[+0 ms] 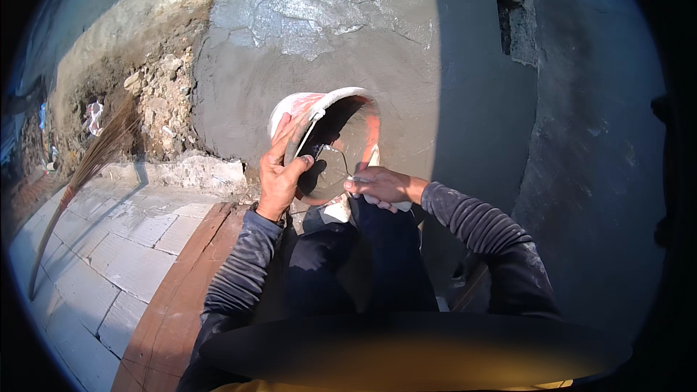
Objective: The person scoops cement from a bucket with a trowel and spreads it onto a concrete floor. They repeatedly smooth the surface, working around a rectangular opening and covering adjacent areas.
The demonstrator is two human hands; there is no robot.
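Observation:
A tilted bucket [294,109], whitish and orange and smeared with cement, is in front of my knees with its mouth turned toward me. My left hand [279,183] is closed on its left rim, fingers along the outside and thumb over the edge. Inside the mouth, a thin bent metal shank [344,162] of what looks like a trowel reaches from my right hand [385,186]. That hand is closed around the handle, which its fingers mostly hide. The blade is hard to make out in the bucket's shadow.
Smooth grey wet cement [392,65] spreads ahead, with a rougher wet patch at its far side. A recessed opening [505,23] sits at the upper right. Broken rubble [161,98] edges the left. A twig broom [94,160] leans by pale paving [138,247] and a reddish-brown board [181,290].

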